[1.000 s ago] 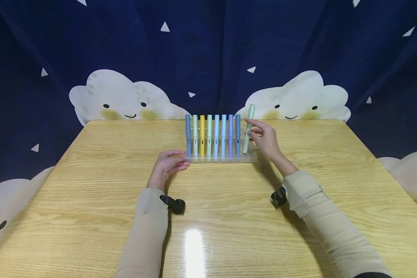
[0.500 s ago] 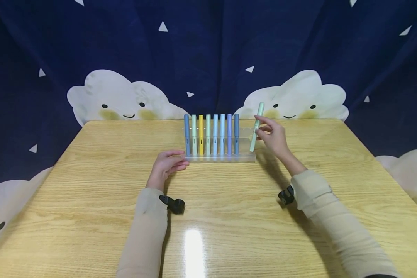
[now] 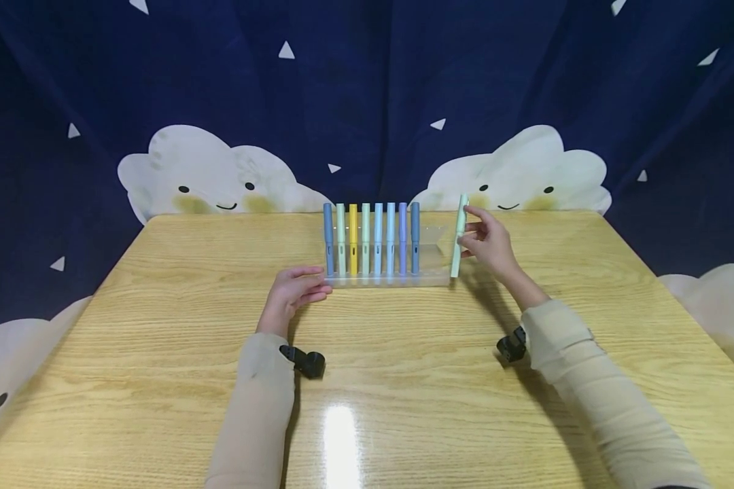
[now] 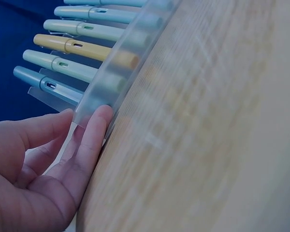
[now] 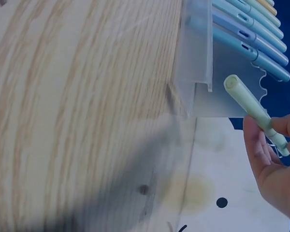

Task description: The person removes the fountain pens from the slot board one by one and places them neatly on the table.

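A clear pen rack point(image 3: 391, 280) stands on the table holding a row of upright capped pens, including a yellow pen point(image 3: 353, 239) and a dark blue pen point(image 3: 415, 238) at the row's right end. My left hand point(image 3: 295, 291) holds the rack's left end, fingertips at its corner, one finger against its front face in the left wrist view. My right hand point(image 3: 492, 244) pinches a pale green pen point(image 3: 459, 234) between thumb and fingers. This pen is nearly upright, just beyond the rack's right end. In the right wrist view its lower end point(image 5: 232, 83) is apart from the rack.
The wooden table point(image 3: 397, 373) extends around the rack. Behind it hangs a dark blue curtain point(image 3: 355, 88) with white clouds. Notches in the rack's back panel point(image 5: 227, 104) show at its right end.
My right hand has lifted the pale green pen out of the rack's right end and moved it rightward, then slightly lower. My left hand stays at the rack.
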A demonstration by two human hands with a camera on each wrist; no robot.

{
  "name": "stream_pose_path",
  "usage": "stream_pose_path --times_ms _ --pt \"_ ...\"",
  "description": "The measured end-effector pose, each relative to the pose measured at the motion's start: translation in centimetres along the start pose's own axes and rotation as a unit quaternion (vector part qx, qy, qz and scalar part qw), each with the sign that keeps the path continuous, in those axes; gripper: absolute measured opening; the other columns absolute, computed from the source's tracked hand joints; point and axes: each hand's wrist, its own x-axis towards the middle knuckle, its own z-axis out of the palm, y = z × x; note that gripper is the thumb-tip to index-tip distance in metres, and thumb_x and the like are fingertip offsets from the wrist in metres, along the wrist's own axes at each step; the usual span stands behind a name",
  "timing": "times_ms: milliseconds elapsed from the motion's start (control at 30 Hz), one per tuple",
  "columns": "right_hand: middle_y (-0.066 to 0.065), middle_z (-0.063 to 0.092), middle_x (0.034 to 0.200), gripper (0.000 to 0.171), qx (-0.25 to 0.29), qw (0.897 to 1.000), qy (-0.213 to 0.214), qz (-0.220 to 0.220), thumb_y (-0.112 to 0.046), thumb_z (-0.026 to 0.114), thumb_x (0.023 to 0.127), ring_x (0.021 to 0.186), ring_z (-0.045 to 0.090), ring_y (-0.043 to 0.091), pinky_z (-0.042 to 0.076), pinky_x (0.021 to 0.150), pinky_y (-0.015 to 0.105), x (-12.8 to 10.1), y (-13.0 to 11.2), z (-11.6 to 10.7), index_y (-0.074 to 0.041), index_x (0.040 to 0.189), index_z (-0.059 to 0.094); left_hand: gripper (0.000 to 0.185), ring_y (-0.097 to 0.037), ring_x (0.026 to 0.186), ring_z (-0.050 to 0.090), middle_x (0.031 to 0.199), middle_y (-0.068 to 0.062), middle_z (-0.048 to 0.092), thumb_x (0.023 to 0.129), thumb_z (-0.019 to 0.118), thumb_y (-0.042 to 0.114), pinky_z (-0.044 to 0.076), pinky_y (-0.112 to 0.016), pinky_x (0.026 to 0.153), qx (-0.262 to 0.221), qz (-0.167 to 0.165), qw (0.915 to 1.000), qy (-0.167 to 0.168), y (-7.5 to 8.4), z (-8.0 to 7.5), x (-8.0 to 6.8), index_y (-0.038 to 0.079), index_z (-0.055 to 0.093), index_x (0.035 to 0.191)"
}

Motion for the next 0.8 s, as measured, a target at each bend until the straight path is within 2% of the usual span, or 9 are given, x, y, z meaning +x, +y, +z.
stream_pose_path --times_ms 200,367,567,800 --pt "0.024 0.049 0.097 0.058 -0.003 1.0 -0.011 0.024 0.015 0.052 0.081 0.066 0.055 0.005 0.056 0.063 0.038 0.0 0.6 -0.4 0.005 0.134 0.032 0.033 -0.016 0.063 0.064 0.072 -0.01 0.063 0.086 0.054 -0.006 0.055 -0.028 0.067 0.001 0.001 1.0 0.005 0.0 0.1 0.0 -0.011 0.049 0.118" --pt "0.019 0.049 0.096 0.058 -0.007 0.998 -0.026 0.06 0.011 0.052 0.083 0.069 0.055 0.008 0.053 0.071 0.047 0.3 1.3 -0.7 0.003 0.136 0.031 0.034 -0.016 0.062 0.064 0.07 -0.011 0.063 0.086 0.054 -0.006 0.055 -0.027 0.066 -0.001 0.004 1.0 0.002 -0.1 0.1 0.0 -0.012 0.048 0.118" --pt "0.019 0.048 0.092 0.057 -0.003 0.995 -0.05 0.091 0.011 0.05 0.084 0.067 0.056 0.011 0.054 0.068 0.045 0.3 1.8 -0.9 0.003 0.136 0.029 0.034 -0.016 0.063 0.064 0.071 -0.011 0.064 0.086 0.054 -0.006 0.055 -0.027 0.066 -0.003 0.002 1.0 0.004 -0.1 0.1 0.0 -0.01 0.048 0.119" --pt "0.02 0.046 0.097 0.057 -0.027 0.986 -0.091 0.136 0.009 0.048 0.086 0.07 0.057 0.013 0.056 0.065 0.036 0.4 2.2 -1.1 0.003 0.138 0.025 0.034 -0.016 0.064 0.065 0.074 -0.011 0.064 0.086 0.054 -0.005 0.055 -0.027 0.066 -0.004 0.0 1.0 0.001 -0.1 0.0 0.0 -0.01 0.048 0.12"
